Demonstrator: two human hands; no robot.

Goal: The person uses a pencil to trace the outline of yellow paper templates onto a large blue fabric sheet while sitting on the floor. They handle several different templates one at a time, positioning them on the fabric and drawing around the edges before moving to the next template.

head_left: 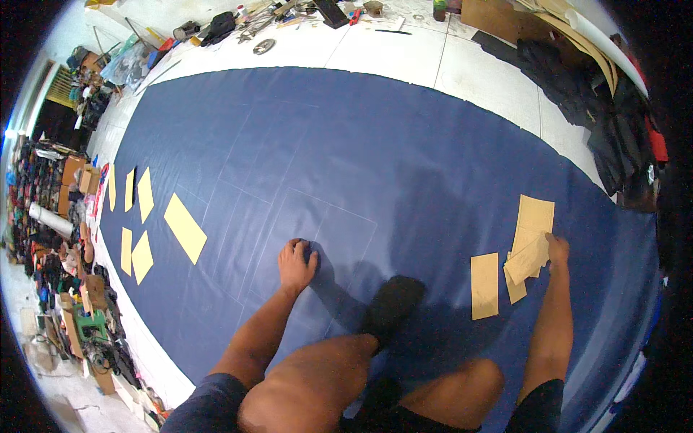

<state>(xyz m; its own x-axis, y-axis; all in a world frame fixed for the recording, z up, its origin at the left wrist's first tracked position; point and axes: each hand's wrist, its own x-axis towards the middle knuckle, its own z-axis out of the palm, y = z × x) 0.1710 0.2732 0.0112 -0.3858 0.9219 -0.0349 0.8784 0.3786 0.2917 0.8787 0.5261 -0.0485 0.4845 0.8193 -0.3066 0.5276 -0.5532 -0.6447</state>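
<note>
My left fingers [294, 246] are resting on the dark blue sheet [339, 137]; my right fingers [553, 243] are pinching a tan piece [529, 258] over others, while six pale yellow pieces [185, 228] are lying leftward.

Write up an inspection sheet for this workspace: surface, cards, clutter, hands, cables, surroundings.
Surface: blue sheet on white floor, thin pale lines across it.
Cards: six yellow cards at left, spaced apart; tan cards at right, some overlapping.
Clutter: metal ring and other loose items beyond the far edge.
Left hand: on the sheet, fingers curled; any grip unclear.
Right hand: holds a tan card.
Cables: nothing seen for certain.
Surroundings: green machine at left; dark cloth at upper right.
</note>
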